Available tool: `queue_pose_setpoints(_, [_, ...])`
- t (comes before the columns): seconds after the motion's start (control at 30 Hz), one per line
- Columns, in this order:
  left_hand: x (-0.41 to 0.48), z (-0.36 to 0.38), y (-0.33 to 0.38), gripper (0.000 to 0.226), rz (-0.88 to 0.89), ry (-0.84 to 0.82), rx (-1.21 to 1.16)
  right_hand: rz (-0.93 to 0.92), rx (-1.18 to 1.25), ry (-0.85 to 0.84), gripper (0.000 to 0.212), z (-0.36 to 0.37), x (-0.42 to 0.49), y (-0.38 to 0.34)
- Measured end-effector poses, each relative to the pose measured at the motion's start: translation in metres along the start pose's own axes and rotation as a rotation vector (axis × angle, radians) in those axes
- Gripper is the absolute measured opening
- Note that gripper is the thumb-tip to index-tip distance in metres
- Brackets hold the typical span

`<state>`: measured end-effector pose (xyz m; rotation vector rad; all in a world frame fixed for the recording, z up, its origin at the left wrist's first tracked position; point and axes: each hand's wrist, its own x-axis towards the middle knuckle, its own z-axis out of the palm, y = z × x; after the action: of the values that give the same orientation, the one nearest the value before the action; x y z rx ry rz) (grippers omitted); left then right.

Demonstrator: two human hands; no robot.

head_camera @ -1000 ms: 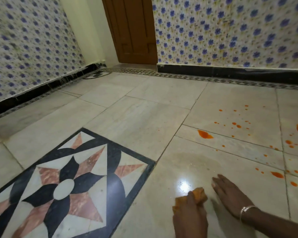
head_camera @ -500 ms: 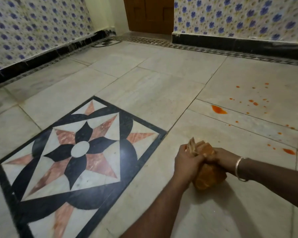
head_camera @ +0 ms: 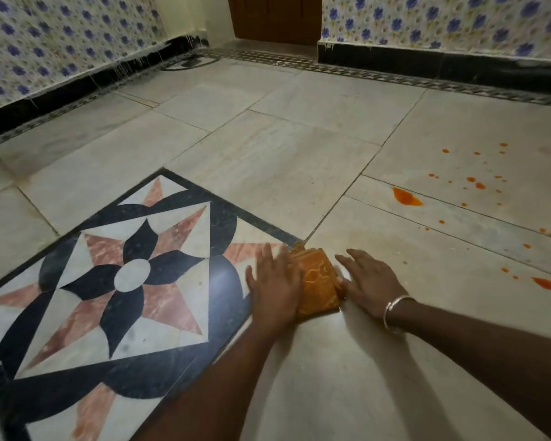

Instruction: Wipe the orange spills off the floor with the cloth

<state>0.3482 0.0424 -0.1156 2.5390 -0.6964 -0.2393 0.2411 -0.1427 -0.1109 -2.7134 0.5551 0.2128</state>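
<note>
An orange-stained folded cloth (head_camera: pixel 318 281) lies flat on the pale marble floor (head_camera: pixel 299 173) at the corner of the star inlay. My left hand (head_camera: pixel 275 288) rests flat with fingers spread on the cloth's left part. My right hand (head_camera: pixel 371 280), with a silver bangle at the wrist, lies flat on the floor touching the cloth's right edge. An orange blot (head_camera: pixel 406 197) and several small orange drops (head_camera: pixel 473 179) mark the tiles to the far right. Another orange blot (head_camera: pixel 546 283) sits near the right edge.
A black, white and pink star inlay (head_camera: pixel 124 275) fills the floor on the left. Floral tiled walls (head_camera: pixel 45 43) with a black skirting (head_camera: pixel 442 68) bound the room. A brown wooden door (head_camera: pixel 274 17) stands at the far end.
Both hands held the cloth bunched up above the floor half a second ago. Now it lies folded flat on the floor and both hands are spread open beside and on it.
</note>
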Motion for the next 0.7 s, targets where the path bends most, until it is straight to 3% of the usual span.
queue_pose_setpoints(0.07, [-0.007,0.03,0.005,0.066,0.163,-0.121,0.163,-0.021,-0.131,-0.045,0.089,0.013,-0.003,0.01])
queue_pose_setpoints(0.13, [-0.001,0.046,0.009,0.068,0.221,-0.126,0.217,-0.034,-0.173,-0.042,0.098,0.026,-0.006,0.02])
queue_pose_setpoints(0.23, [0.035,0.046,0.008,0.068,0.28,-0.106,0.256,-0.053,-0.197,0.027,0.082,0.035,-0.01,0.028])
queue_pose_setpoints(0.4, [0.09,0.029,-0.015,0.069,0.092,-0.036,0.254,-0.057,-0.202,0.076,0.073,0.042,-0.008,0.027])
queue_pose_setpoints(0.53, [0.061,0.023,-0.041,0.072,-0.024,0.022,0.223,-0.053,-0.178,0.032,0.078,0.036,-0.01,0.029])
queue_pose_setpoints(0.6, [0.029,0.024,-0.041,0.085,-0.053,0.019,0.249,-0.057,-0.182,-0.017,0.081,0.034,-0.008,0.032])
queue_pose_setpoints(0.7, [-0.026,0.018,-0.019,0.109,-0.078,-0.117,0.19,-0.047,-0.197,-0.098,0.072,0.024,-0.006,0.027])
